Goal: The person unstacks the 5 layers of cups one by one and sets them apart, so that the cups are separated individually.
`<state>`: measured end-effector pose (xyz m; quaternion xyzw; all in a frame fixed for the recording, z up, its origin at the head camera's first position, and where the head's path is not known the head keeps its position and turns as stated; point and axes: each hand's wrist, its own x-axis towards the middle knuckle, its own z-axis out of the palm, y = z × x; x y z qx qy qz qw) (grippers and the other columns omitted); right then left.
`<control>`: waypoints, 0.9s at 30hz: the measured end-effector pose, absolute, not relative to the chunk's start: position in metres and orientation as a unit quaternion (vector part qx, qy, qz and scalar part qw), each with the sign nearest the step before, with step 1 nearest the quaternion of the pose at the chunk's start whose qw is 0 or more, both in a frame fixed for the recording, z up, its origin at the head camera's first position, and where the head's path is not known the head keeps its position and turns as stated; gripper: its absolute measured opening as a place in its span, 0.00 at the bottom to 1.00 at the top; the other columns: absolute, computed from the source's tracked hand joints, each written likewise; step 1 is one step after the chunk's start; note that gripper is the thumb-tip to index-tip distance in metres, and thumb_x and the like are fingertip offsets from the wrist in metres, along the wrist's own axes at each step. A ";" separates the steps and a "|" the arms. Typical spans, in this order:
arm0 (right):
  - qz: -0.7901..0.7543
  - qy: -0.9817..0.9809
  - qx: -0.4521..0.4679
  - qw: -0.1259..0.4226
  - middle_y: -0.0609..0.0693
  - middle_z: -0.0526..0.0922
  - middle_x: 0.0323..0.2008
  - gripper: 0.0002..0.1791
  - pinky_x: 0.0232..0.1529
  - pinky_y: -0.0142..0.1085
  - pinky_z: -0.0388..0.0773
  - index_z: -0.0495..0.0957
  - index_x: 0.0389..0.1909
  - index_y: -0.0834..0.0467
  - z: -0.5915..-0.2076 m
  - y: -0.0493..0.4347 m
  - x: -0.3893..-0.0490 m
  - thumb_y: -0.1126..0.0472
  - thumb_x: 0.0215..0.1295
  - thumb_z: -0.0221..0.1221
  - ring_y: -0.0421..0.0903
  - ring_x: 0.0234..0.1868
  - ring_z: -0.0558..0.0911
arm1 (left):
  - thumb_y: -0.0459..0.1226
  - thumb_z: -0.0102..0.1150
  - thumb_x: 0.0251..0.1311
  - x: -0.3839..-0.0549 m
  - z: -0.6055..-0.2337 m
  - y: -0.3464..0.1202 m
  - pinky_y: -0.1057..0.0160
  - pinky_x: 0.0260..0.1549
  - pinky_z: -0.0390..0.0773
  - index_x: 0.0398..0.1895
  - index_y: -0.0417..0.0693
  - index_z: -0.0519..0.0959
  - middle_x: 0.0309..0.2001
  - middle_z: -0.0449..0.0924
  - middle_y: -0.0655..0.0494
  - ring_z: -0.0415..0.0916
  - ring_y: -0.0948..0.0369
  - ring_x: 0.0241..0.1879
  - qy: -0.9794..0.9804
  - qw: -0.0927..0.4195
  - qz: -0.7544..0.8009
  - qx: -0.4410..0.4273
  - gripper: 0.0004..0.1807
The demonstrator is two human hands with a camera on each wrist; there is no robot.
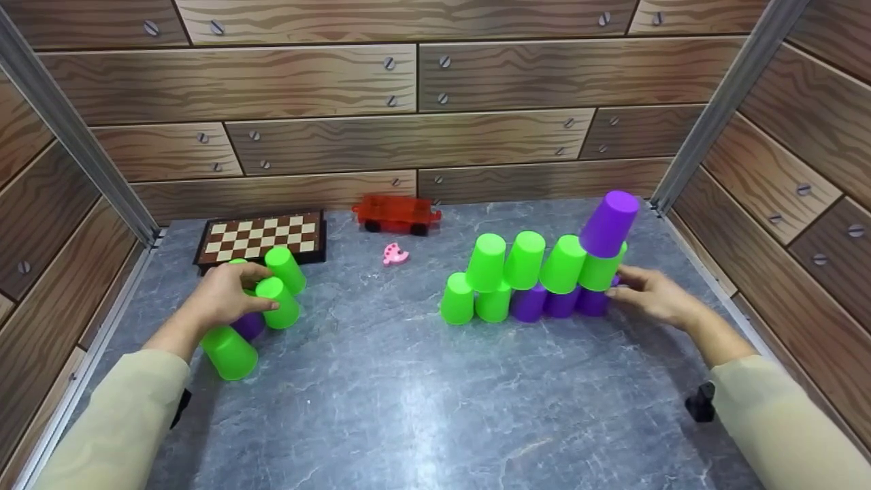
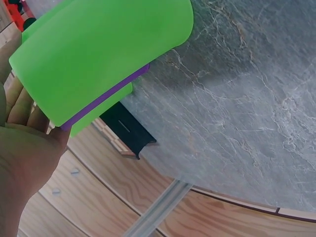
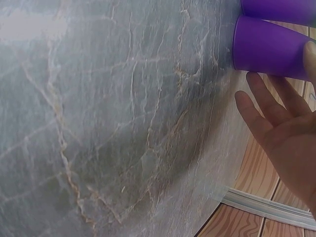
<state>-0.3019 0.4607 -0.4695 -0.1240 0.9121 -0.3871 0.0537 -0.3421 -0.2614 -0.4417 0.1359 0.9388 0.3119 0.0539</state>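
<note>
My left hand grips an upside-down green cup, thumb on its near side. Close around it are another green cup, a purple cup partly hidden by the hand, and a green cup nearer me. On the right, two rows of upturned cups form a wall: green and purple below, green above. A purple cup tops the rightmost upper green cup. Beside the wall's right end, my right hand touches the lower purple cup with its thumb, other fingers spread out.
At the back left lies a brown-and-cream checkered board. A translucent red toy wagon stands by the back wall, with a small pink spotted piece in front of it. Wood-patterned walls enclose the grey marbled table.
</note>
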 end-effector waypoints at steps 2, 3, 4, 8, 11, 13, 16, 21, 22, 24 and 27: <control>-0.384 0.913 -0.125 0.052 0.71 0.77 0.66 0.34 0.56 0.21 0.72 0.64 0.78 0.66 -0.469 0.461 -0.302 0.59 0.78 0.63 0.68 0.68 0.76 | 0.40 0.80 0.59 -0.343 -0.442 -0.262 0.39 0.57 0.81 0.65 0.32 0.79 0.56 0.85 0.36 0.82 0.41 0.55 0.940 0.051 0.309 0.137 0.34; -0.383 0.914 -0.125 0.052 0.71 0.77 0.67 0.34 0.56 0.21 0.72 0.64 0.79 0.66 -0.469 0.461 -0.302 0.59 0.78 0.63 0.69 0.68 0.76 | 0.40 0.80 0.59 -0.343 -0.442 -0.261 0.39 0.57 0.81 0.65 0.32 0.79 0.56 0.85 0.36 0.82 0.41 0.55 0.940 0.050 0.309 0.137 0.34; -0.381 0.914 -0.125 0.052 0.71 0.76 0.67 0.34 0.56 0.22 0.72 0.64 0.79 0.66 -0.469 0.462 -0.302 0.59 0.78 0.63 0.69 0.68 0.75 | 0.41 0.80 0.59 -0.342 -0.442 -0.261 0.39 0.57 0.81 0.65 0.32 0.79 0.56 0.85 0.36 0.82 0.41 0.55 0.939 0.051 0.310 0.137 0.34; -0.380 0.916 -0.122 0.053 0.71 0.76 0.68 0.34 0.57 0.22 0.72 0.65 0.79 0.65 -0.469 0.462 -0.302 0.59 0.78 0.63 0.70 0.69 0.75 | 0.42 0.80 0.59 -0.342 -0.441 -0.262 0.38 0.58 0.80 0.66 0.33 0.78 0.57 0.84 0.35 0.81 0.40 0.57 0.937 0.059 0.319 0.132 0.36; -0.383 0.914 -0.121 0.053 0.71 0.75 0.68 0.34 0.57 0.22 0.71 0.65 0.78 0.65 -0.470 0.462 -0.303 0.59 0.78 0.63 0.70 0.69 0.74 | 0.43 0.80 0.59 -0.340 -0.436 -0.265 0.38 0.60 0.79 0.67 0.33 0.78 0.59 0.83 0.34 0.80 0.38 0.59 0.933 0.060 0.330 0.130 0.36; -0.383 0.914 -0.121 0.053 0.71 0.75 0.68 0.34 0.57 0.22 0.71 0.65 0.78 0.65 -0.470 0.462 -0.303 0.59 0.78 0.63 0.70 0.69 0.74 | 0.42 0.80 0.59 -0.337 -0.431 -0.266 0.37 0.61 0.79 0.66 0.34 0.78 0.60 0.82 0.34 0.80 0.37 0.60 0.932 0.055 0.335 0.131 0.36; -0.380 0.916 -0.120 0.051 0.71 0.75 0.69 0.34 0.62 0.30 0.74 0.65 0.79 0.65 -0.470 0.462 -0.303 0.58 0.78 0.63 0.70 0.70 0.74 | 0.42 0.80 0.59 -0.334 -0.420 -0.267 0.37 0.61 0.78 0.66 0.34 0.78 0.62 0.81 0.34 0.80 0.36 0.61 0.931 0.044 0.339 0.132 0.36; -0.376 0.918 -0.117 0.051 0.72 0.74 0.69 0.35 0.68 0.57 0.73 0.63 0.79 0.65 -0.471 0.463 -0.303 0.58 0.78 0.63 0.71 0.69 0.74 | 0.43 0.80 0.59 -0.327 -0.397 -0.260 0.36 0.63 0.76 0.66 0.35 0.79 0.60 0.83 0.35 0.79 0.37 0.61 0.932 0.011 0.334 0.143 0.35; -0.376 0.918 -0.117 0.051 0.72 0.74 0.68 0.35 0.68 0.60 0.72 0.63 0.79 0.65 -0.471 0.463 -0.303 0.58 0.78 0.63 0.71 0.69 0.74 | 0.43 0.80 0.59 -0.325 -0.391 -0.256 0.36 0.63 0.76 0.65 0.35 0.80 0.59 0.83 0.35 0.79 0.38 0.61 0.931 0.002 0.333 0.148 0.34; -0.374 0.918 -0.117 0.051 0.72 0.75 0.68 0.35 0.68 0.60 0.72 0.63 0.80 0.65 -0.471 0.462 -0.303 0.58 0.78 0.62 0.71 0.69 0.75 | 0.43 0.80 0.59 -0.324 -0.380 -0.247 0.37 0.63 0.76 0.63 0.36 0.81 0.57 0.84 0.36 0.80 0.38 0.60 0.927 -0.017 0.336 0.163 0.33; -0.379 0.916 -0.119 0.052 0.71 0.75 0.68 0.35 0.66 0.47 0.76 0.63 0.80 0.64 -0.471 0.462 -0.303 0.58 0.78 0.63 0.69 0.68 0.75 | 0.42 0.82 0.57 -0.323 -0.364 -0.228 0.39 0.62 0.77 0.61 0.37 0.83 0.57 0.86 0.39 0.81 0.41 0.59 0.918 -0.039 0.349 0.183 0.31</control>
